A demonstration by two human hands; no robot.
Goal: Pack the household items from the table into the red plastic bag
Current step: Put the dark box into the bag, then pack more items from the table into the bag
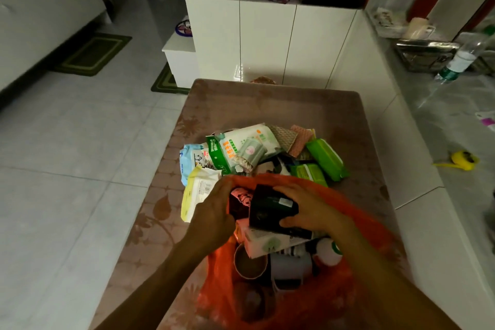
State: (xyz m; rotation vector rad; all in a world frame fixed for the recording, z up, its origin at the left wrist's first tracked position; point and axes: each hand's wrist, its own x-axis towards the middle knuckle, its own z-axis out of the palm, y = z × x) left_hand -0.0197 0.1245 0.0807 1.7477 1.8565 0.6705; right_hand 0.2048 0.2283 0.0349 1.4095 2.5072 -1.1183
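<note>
The red plastic bag point(308, 303) lies open on the near part of the brown table point(267, 104). My left hand point(214, 211) grips the bag's far rim and holds it open. My right hand point(313, 209) is shut on a black box point(270, 211) over the bag's mouth. Inside the bag lie a white box point(265, 244), a brown cup point(250, 265), a grey item point(290, 268) and a white bottle point(328, 250). Beyond the bag sits a pile of packets: green wipes packs point(325, 159), a white-and-green packet point(235, 147), a yellow-edged pouch point(197, 193) and sponges point(300, 139).
White cabinets point(267, 40) stand behind the table, and a white counter point(428, 195) runs along the right with a plastic bottle point(463, 57) and a yellow object point(464, 160) on it. Tiled floor point(67, 169) with green mats point(92, 53) lies to the left.
</note>
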